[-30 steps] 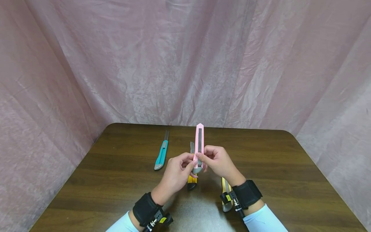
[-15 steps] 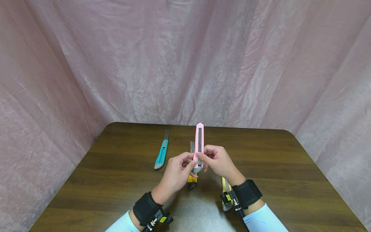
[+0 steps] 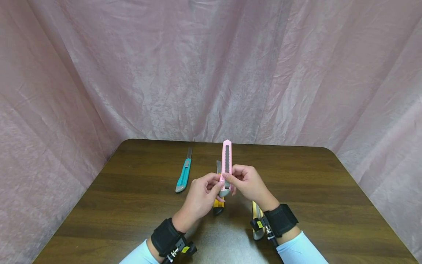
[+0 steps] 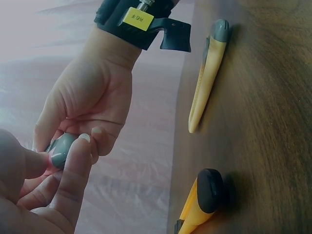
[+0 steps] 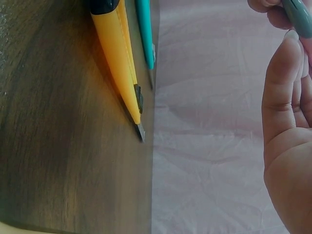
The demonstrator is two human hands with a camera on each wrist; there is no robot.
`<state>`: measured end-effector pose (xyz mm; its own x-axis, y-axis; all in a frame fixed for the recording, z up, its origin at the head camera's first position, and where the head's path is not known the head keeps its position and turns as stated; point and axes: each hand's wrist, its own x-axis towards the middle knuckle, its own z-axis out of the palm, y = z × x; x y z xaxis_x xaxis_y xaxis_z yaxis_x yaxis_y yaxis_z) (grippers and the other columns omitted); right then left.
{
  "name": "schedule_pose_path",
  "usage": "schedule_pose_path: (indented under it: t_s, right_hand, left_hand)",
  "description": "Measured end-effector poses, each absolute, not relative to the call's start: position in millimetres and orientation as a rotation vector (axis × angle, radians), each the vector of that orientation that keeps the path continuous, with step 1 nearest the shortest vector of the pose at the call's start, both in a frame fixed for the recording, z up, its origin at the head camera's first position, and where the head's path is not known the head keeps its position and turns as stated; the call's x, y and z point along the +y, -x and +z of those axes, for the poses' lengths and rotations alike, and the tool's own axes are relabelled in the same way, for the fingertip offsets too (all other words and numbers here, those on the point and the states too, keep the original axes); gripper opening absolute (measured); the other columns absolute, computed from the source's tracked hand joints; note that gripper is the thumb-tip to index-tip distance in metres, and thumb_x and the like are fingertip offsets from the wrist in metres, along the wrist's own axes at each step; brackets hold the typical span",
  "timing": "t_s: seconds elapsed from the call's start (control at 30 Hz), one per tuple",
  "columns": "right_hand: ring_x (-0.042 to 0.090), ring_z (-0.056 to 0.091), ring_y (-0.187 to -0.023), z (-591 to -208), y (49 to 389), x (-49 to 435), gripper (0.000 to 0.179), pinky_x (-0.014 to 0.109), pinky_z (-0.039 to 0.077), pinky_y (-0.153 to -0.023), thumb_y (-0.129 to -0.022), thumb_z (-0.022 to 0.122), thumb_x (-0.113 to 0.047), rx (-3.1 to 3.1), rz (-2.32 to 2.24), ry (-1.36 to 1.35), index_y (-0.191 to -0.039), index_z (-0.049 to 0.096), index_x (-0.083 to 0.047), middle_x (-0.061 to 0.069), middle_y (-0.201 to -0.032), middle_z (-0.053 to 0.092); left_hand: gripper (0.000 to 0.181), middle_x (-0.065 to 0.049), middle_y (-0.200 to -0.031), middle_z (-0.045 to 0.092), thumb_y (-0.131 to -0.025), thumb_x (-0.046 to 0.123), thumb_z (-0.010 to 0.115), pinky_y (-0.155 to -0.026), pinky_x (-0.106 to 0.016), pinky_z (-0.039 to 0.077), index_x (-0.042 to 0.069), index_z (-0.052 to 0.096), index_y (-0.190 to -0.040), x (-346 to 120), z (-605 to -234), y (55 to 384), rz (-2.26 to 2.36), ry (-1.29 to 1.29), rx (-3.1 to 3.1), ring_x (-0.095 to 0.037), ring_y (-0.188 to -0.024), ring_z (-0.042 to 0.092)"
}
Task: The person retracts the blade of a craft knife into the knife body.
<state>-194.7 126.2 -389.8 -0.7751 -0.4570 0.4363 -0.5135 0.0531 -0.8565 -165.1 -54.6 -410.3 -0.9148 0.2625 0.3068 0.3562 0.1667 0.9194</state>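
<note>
A pink utility knife (image 3: pixel 226 157) with a grey end cap (image 4: pixel 62 150) is held up over the middle of the table, its tip pointing away from me. My left hand (image 3: pixel 201 194) pinches its lower end between thumb and fingers. From the other side my right hand (image 3: pixel 250 185) grips the body, the thumb lying on the front near the slider. No blade shows past the pink tip. Behind and below it lies an orange-yellow utility knife (image 5: pixel 116 53) with its blade out, partly covered by the hands in the head view.
On the brown wooden table (image 3: pixel 132 212), a teal utility knife (image 3: pixel 184 176) with its blade out lies left of the hands. A pale yellow knife (image 4: pixel 208 78) lies under my right wrist. Pink curtains (image 3: pixel 211 73) hang behind the table.
</note>
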Motion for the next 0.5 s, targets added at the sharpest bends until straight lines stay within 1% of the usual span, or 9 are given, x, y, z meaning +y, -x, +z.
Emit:
schedule_pose_path:
  t_s: [0.27,0.5]
  right_hand:
    - [0.033,0.052,-0.044,-389.8,194.8,126.5,0.008,0.031,0.051,-0.039,-0.092,0.06,0.0,-2.256,1.856,-1.029,-0.085,0.061,0.003,0.016,-0.059,0.055]
    - [0.032,0.052,-0.045,-390.3,195.1,126.6,0.01,0.03,0.051,-0.039,-0.093,0.059,-0.001,-2.268,1.844,-1.023,-0.084,0.061,0.002,0.015,-0.059,0.055]
  left_hand:
    - [0.014,-0.003,-0.078,0.063,-0.093,0.01,0.06,-0.051,-0.03,0.057,0.011,0.062,-0.107,-54.8,-410.7,166.0,-1.881,0.648,-2.327,-0.019,-0.055,0.063]
    - [0.013,-0.004,-0.078,0.063,-0.094,0.011,0.059,-0.05,-0.03,0.057,0.013,0.062,-0.107,-55.0,-411.2,166.5,-1.891,0.672,-2.309,-0.019,-0.055,0.063]
